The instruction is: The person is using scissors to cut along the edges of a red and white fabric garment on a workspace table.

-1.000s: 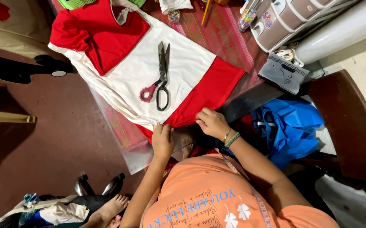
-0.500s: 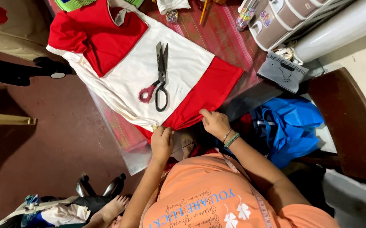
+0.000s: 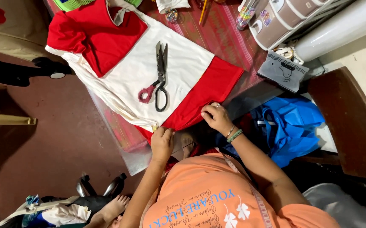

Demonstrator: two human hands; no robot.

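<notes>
Currently left hand and right hand both pinch the red hem of the shirt, spread on the surface. Scissors at 12 o'clock. Fabric looks soft, light, floppy; grip edges.

hands pinching red hem, scissors atop

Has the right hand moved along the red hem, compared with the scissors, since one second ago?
Yes, slightly. The right hand has shifted a little along the red hem, away from the left hand, while the scissors lie unmoved on the white panel.
</notes>
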